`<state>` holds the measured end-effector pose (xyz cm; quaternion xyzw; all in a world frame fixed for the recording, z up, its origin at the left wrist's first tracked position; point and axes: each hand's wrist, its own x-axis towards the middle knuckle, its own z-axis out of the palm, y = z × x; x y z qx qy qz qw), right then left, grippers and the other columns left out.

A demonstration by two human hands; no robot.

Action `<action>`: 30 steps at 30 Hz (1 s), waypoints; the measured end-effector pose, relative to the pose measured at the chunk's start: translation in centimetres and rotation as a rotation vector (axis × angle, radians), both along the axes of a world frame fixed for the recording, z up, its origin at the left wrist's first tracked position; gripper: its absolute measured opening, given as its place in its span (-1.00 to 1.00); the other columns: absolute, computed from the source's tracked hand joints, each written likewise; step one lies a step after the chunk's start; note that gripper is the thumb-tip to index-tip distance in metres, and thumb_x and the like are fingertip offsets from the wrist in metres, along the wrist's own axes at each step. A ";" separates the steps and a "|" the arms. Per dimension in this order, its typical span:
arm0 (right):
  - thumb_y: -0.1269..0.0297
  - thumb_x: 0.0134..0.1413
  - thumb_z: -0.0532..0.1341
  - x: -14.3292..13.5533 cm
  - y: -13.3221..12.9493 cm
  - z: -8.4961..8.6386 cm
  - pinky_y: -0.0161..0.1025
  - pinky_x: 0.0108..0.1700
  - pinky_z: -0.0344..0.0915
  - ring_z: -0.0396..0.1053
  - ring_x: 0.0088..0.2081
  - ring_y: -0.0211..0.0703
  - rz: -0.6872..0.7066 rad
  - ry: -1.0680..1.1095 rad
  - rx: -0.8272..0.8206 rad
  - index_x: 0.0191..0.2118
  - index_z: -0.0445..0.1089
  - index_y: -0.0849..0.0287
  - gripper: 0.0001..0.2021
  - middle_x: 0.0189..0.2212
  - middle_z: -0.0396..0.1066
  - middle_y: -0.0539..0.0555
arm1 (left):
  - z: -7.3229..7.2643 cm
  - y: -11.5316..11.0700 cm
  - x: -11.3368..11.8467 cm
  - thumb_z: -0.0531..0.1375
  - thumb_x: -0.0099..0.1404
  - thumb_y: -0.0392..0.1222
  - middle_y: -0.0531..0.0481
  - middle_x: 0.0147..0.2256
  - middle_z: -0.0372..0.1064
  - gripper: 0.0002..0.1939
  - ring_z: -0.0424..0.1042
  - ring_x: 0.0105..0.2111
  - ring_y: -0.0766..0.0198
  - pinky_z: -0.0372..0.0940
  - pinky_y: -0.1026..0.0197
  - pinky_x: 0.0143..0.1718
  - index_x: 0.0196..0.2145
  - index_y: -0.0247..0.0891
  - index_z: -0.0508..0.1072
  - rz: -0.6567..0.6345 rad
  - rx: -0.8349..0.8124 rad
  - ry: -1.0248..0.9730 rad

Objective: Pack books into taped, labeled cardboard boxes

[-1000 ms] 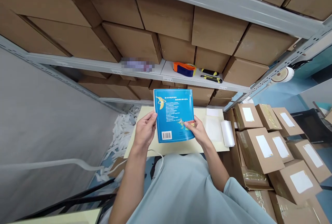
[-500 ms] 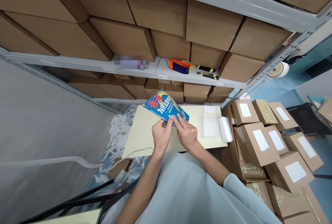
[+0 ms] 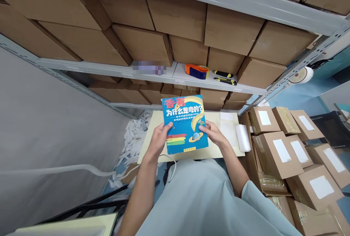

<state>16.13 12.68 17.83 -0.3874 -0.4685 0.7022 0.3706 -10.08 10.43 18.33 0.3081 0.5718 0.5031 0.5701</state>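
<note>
Both hands hold a blue book (image 3: 184, 124) front cover up above the pale counter (image 3: 153, 144): the left hand (image 3: 159, 141) has its grip clasped on the book's 9 o'clock edge, the right hand (image 3: 214, 134) on its 3 o'clock edge. Beyond, at 12 o'clock, a tape dispenser (image 3: 197, 71) sits on the shelf (image 3: 109, 69).

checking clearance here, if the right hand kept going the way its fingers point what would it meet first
The right hand points left across the blue book it grips, so it would likely meet the left hand at the opposite edge first, though depth is unclear.
</note>
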 end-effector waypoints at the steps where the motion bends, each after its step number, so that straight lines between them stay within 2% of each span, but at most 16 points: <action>1: -0.41 0.02 0.51 -0.5 -0.3 -0.2 0.08 0.09 0.66 0.71 -0.06 0.12 -0.006 0.013 0.009 0.23 0.56 0.10 -0.17 0.04 0.72 0.17 | -0.4 0.1 -0.1 0.49 0.04 0.45 -0.21 -0.23 0.70 -0.23 0.71 -0.23 -0.14 0.63 -0.06 -0.20 -0.07 -0.27 0.62 -0.034 0.003 0.017; 2: -0.42 0.04 0.49 -1.0 -0.6 -0.4 0.05 0.06 0.66 0.71 -0.07 0.11 -0.033 0.010 0.029 0.21 0.57 0.10 -0.19 0.02 0.72 0.15 | -0.8 0.2 0.0 0.49 0.05 0.46 -0.24 -0.18 0.71 -0.21 0.72 -0.17 -0.16 0.64 -0.09 -0.14 -0.05 -0.28 0.63 -0.045 0.016 0.046; 4: -0.43 0.14 0.41 -1.9 -1.1 -0.9 -0.01 0.00 0.66 0.70 -0.09 0.10 -0.103 -0.041 0.089 0.22 0.57 0.09 -0.23 -0.02 0.72 0.12 | -1.7 0.3 0.3 0.53 0.01 0.43 -0.32 -0.06 0.71 -0.19 0.71 0.00 -0.19 0.62 -0.13 0.03 0.00 -0.27 0.64 0.017 0.063 0.133; 7: -0.31 0.37 0.27 -2.9 -1.5 -1.7 -0.07 -0.01 0.63 0.69 -0.10 0.09 -0.229 -0.299 0.225 0.32 0.54 0.07 -0.34 -0.04 0.73 0.10 | -2.6 0.1 1.9 0.60 -0.03 0.33 -0.43 0.09 0.66 -0.15 0.65 0.18 -0.19 0.51 -0.18 0.27 0.06 -0.29 0.65 0.096 0.120 0.189; 9: -0.12 0.48 0.19 -3.7 -1.8 -2.0 -0.09 0.02 0.58 0.69 -0.11 0.09 -0.264 -0.551 0.307 0.43 0.47 0.02 -0.42 -0.04 0.74 0.10 | -2.6 -0.3 3.6 0.60 -0.02 0.30 -0.44 0.09 0.66 -0.18 0.66 0.16 -0.20 0.48 -0.22 0.31 0.05 -0.32 0.68 0.027 0.120 0.132; 11: 0.07 0.52 0.14 -4.6 -2.3 -2.1 -0.10 0.03 0.55 0.71 -0.13 0.12 -0.219 -0.754 0.365 0.52 0.38 -0.01 -0.43 -0.02 0.74 0.12 | -2.3 -0.8 5.1 0.61 -0.01 0.30 -0.39 0.03 0.69 -0.23 0.69 0.08 -0.20 0.51 -0.23 0.28 -0.03 -0.34 0.72 -0.020 0.113 0.089; 13: 0.18 0.51 0.11 -5.5 -3.0 -1.9 -0.11 0.03 0.54 0.71 -0.12 0.13 -0.139 -0.864 0.423 0.59 0.28 0.00 -0.38 0.02 0.74 0.15 | -2.0 -1.3 6.1 0.59 0.01 0.28 -0.33 -0.05 0.72 -0.32 0.72 0.01 -0.16 0.56 -0.19 0.23 -0.11 -0.33 0.75 0.012 0.108 0.098; 15: 0.19 0.48 0.13 -6.2 -3.6 -1.7 -0.11 0.04 0.55 0.71 -0.11 0.12 -0.073 -0.914 0.476 0.64 0.19 0.02 -0.31 0.06 0.73 0.16 | -1.8 -1.6 6.4 0.56 0.05 0.25 -0.28 -0.12 0.73 -0.40 0.73 -0.07 -0.11 0.61 -0.14 0.14 -0.17 -0.32 0.76 0.067 0.096 0.125; 20: 0.15 0.31 0.29 -6.3 -4.3 -1.2 -0.09 0.10 0.60 0.70 -0.15 0.02 -0.006 -0.842 0.502 0.66 0.13 -0.05 -0.15 0.10 0.71 0.05 | -1.8 -1.9 5.5 0.47 0.07 0.13 -0.17 -0.26 0.71 -0.56 0.72 -0.25 -0.02 0.67 -0.04 -0.09 -0.26 -0.31 0.73 0.136 0.041 0.128; 23: 0.11 0.26 0.35 -6.1 -4.2 -1.6 -0.10 0.08 0.62 0.70 -0.19 -0.03 -0.033 -0.693 0.433 0.61 0.21 -0.10 -0.17 -0.05 0.74 -0.05 | -1.8 -1.8 5.4 0.41 0.07 0.06 -0.11 -0.35 0.68 -0.64 0.70 -0.29 0.00 0.65 0.03 -0.16 -0.30 -0.28 0.71 0.156 0.034 0.158; 25: 0.04 0.27 0.36 -6.1 -3.9 -2.2 -0.10 0.06 0.63 0.69 -0.19 -0.04 -0.090 -0.568 0.369 0.56 0.32 -0.09 -0.24 -0.10 0.73 -0.05 | -1.9 -1.7 5.3 0.38 0.06 0.01 -0.08 -0.40 0.64 -0.69 0.68 -0.30 0.03 0.63 0.08 -0.20 -0.33 -0.27 0.70 0.160 0.038 0.181; 28: -0.12 0.32 0.28 -5.6 -2.8 -3.3 -0.12 -0.02 0.62 0.66 -0.19 -0.03 -0.214 -0.411 0.271 0.30 0.57 0.06 -0.43 -0.14 0.72 0.02 | -2.1 -1.2 3.9 0.36 0.05 -0.01 -0.05 -0.45 0.59 -0.73 0.61 -0.38 0.11 0.55 0.17 -0.31 -0.37 -0.26 0.65 0.166 0.043 0.188; 30: -0.22 0.31 0.22 -4.4 -1.9 -3.6 -0.15 -0.10 0.59 0.64 -0.22 0.00 -0.301 -0.329 0.203 0.07 0.64 0.17 -0.43 -0.22 0.71 0.08 | -2.2 -0.7 1.9 0.36 0.03 -0.01 -0.02 -0.48 0.56 -0.74 0.52 -0.44 0.20 0.44 0.25 -0.41 -0.40 -0.26 0.61 0.220 0.042 0.197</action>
